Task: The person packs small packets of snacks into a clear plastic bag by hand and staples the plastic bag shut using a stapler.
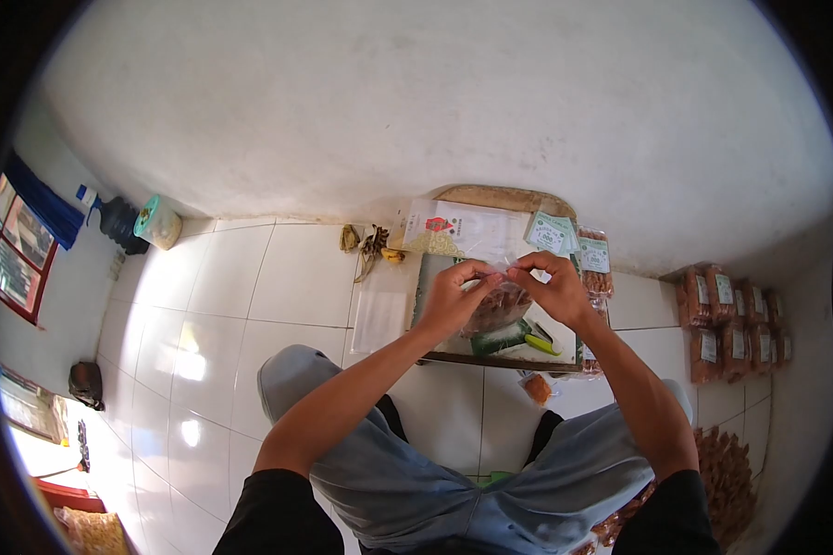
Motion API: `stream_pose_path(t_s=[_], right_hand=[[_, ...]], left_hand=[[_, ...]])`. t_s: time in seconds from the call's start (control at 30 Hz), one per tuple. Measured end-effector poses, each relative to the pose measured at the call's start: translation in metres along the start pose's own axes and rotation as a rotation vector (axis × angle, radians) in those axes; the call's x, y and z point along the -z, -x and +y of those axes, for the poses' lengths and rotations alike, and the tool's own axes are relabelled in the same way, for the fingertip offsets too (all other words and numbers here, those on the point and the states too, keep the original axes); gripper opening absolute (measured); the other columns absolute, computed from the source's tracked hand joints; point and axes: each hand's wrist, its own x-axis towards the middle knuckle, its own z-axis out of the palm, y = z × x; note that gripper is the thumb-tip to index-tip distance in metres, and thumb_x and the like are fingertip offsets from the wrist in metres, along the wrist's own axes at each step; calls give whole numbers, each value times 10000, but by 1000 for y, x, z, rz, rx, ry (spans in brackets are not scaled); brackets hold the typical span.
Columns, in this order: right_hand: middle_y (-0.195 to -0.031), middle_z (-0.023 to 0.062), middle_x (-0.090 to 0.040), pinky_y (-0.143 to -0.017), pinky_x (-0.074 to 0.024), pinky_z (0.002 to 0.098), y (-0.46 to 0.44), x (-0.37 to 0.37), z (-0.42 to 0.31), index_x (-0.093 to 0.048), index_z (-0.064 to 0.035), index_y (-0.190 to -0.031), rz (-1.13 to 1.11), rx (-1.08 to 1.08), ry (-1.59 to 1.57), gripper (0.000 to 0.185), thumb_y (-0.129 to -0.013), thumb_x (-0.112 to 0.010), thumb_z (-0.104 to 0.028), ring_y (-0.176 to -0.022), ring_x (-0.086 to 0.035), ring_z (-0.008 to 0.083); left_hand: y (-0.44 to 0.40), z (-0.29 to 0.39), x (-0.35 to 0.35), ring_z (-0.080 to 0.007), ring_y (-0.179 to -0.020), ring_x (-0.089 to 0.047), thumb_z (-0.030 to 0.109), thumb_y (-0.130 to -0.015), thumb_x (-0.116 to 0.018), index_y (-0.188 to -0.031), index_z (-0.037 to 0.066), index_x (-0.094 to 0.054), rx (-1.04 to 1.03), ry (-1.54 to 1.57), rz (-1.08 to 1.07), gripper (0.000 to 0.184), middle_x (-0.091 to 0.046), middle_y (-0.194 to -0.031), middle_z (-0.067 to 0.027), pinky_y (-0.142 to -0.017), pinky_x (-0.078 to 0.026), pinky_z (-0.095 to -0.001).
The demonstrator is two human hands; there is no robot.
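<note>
My left hand [457,298] and my right hand [555,290] meet over a low wooden table [504,195]. Thumbs and fingers of both pinch the top edge of a clear plastic bag [498,311] with brown pieces inside. The bag hangs or stands below my fingers; whether it rests on the tabletop I cannot tell. Just in front of it lie a dark green object [502,339] and a bright yellow-green tool-like piece [541,345]. Green-and-white printed labels [553,232] are beyond my right hand. Clear plastic packaging with a red print [440,225] lies beyond my left.
Filled, labelled packs [594,254] line the table's right side. Several more packs [733,324] are stacked by the right wall, near a brown heap [727,472]. Bananas [379,244] lie on the floor at left. A small orange-filled bag [536,388] sits before the table.
</note>
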Motion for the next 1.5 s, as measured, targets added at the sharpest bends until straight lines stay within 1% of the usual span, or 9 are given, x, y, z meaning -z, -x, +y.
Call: stream_pose_path(t_s=[0.17,0.47,0.53,0.67,0.77,0.97,1.17,1.23,1.5], right_hand=[[-931,114,-695,-822,-476,329,-9,9,-20,-730,-41,-927,44,144,48,196,-833,-735,-213,-900,-637,206],[-915,35,-697,-789,-451,288,-19,20,-40,-721,-55,-906,-9,99,118,97,-855,-723,-138,-836,-589,118],[-900,27,-695,-804,-445,284,-20,18,-32,-707,-68,-975,1,45,-60,138,-855,-725,-134,-834,-574,107],[-860,4,-686,-790,-448,279,-16,22,-31,-666,-86,-1109,-20,175,30,264,-857,-729,-138,-823,-559,93],[-823,-7,-672,-748,-446,258,-16,23,-33,-623,-80,-1130,-128,86,96,292,-861,-725,-129,-800,-553,76],[-796,4,-649,-693,-436,230,-23,7,-14,-594,-61,-965,3,-149,-263,133,-877,-690,-84,-774,-564,59],[-867,52,-677,-775,-478,311,-17,9,-19,-683,-53,-1044,-7,181,216,220,-846,-731,-138,-838,-617,174],[-922,64,-674,-848,-468,355,-16,19,-20,-718,-85,-1066,-145,449,419,271,-809,-752,-164,-925,-603,239],[-838,61,-627,-818,-457,378,-15,19,-9,-734,-71,-963,-203,449,435,152,-821,-717,-121,-873,-575,246]], left_hand=[[-7,2,-1,-93,-890,-640,127,-912,-666,-974,-27,-653,-24,-89,-20,166,-708,-944,-82,-778,-506,-249],[-17,10,1,-113,-892,-661,102,-919,-650,-981,-35,-641,-79,-107,-82,150,-715,-926,-75,-809,-533,-251],[-19,8,1,-108,-895,-658,109,-920,-652,-972,-34,-645,-79,-83,-81,153,-713,-923,-74,-802,-534,-253],[-18,7,3,-102,-883,-652,117,-918,-656,-956,-33,-651,-36,-137,-90,154,-712,-912,-75,-796,-534,-251],[-19,4,3,-95,-857,-645,124,-916,-662,-952,-31,-655,-70,-93,-95,160,-711,-899,-72,-774,-532,-249],[-16,6,6,-92,-833,-640,146,-903,-684,-950,-26,-676,-65,-113,-92,178,-712,-891,-61,-752,-525,-251],[-17,1,9,-88,-829,-636,135,-898,-687,-941,-18,-689,-47,-140,-97,159,-711,-900,-67,-760,-521,-247],[-17,1,9,-95,-823,-638,142,-898,-688,-940,-13,-693,-78,6,-87,161,-712,-904,-73,-751,-519,-246],[-18,-4,10,-164,-869,-649,161,-870,-716,-957,2,-698,-179,-207,-58,182,-708,-939,-99,-806,-506,-300]])
